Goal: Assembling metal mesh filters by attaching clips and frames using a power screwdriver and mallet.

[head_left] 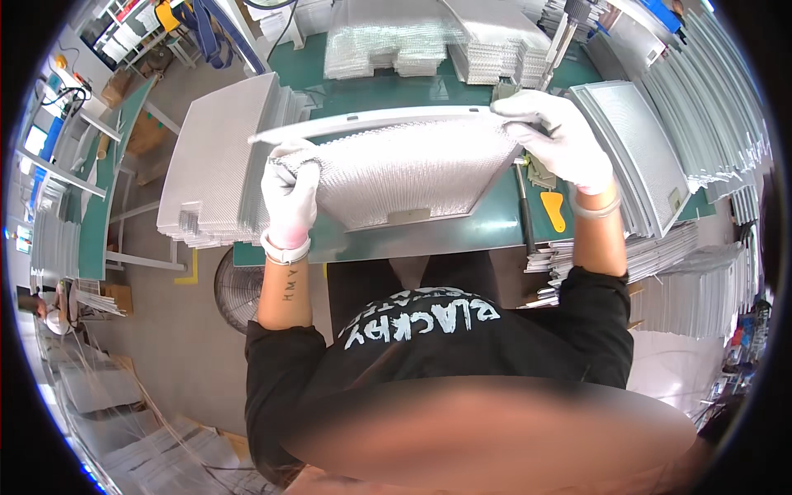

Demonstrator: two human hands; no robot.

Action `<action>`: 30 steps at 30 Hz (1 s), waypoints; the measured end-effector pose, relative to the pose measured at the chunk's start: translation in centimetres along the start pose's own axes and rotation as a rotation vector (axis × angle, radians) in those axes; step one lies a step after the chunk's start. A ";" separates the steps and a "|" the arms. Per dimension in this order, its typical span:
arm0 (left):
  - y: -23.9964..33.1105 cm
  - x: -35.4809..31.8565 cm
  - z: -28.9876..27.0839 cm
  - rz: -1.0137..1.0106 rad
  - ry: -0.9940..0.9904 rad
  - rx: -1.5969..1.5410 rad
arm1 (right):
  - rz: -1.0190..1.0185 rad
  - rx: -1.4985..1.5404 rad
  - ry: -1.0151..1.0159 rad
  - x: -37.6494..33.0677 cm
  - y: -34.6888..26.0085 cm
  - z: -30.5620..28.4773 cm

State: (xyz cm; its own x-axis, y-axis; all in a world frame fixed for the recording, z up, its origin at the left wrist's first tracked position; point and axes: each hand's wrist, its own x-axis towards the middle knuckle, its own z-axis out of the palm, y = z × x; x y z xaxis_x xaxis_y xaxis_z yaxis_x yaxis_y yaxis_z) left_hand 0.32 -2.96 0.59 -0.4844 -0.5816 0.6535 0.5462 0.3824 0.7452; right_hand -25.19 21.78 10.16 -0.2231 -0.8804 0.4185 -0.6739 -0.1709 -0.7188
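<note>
A silver metal mesh filter panel (412, 169) is tilted up over the green table, its lower edge near the tabletop. Along its far edge runs a pale metal frame strip (375, 122) with small slots, its left end sticking out past the mesh. My left hand (290, 194), in a white glove, is closed on the panel's left corner, just below the strip. At the far right corner, my gloved right hand (561, 136) grips the strip's end with thumb and fingers. Whether the strip is fully seated on the mesh cannot be made out.
Stacked mesh panels (219, 148) stand left on the green table (371, 95), and framed panels (635, 140) lean at right. Mesh stacks (392, 37) lie behind. An orange scraper (553, 212) and a dark-handled tool (525, 210) lie right. A floor fan (235, 289) sits below left.
</note>
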 end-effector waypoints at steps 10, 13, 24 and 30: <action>3.4 2.8 0.5 0.059 -0.133 0.038 | -0.266 -0.416 -0.323 4.1 -5.0 0.4; 4.1 2.2 0.2 -0.127 -0.070 0.129 | -0.442 -0.441 -0.425 5.5 -6.0 1.1; 1.1 1.4 2.7 0.212 0.417 0.048 | -0.398 -0.446 -0.382 7.0 -5.5 3.6; -0.1 1.6 3.2 0.343 0.431 0.054 | -0.341 -0.381 -0.353 6.8 -5.9 4.2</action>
State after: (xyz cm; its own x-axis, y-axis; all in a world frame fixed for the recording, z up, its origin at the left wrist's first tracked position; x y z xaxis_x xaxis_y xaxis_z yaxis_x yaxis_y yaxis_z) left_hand -2.75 -1.62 2.01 0.0448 -0.6540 0.7551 0.5821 0.6314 0.5123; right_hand -19.79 14.96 14.87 0.2518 -0.9082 0.3344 -0.8846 -0.3561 -0.3011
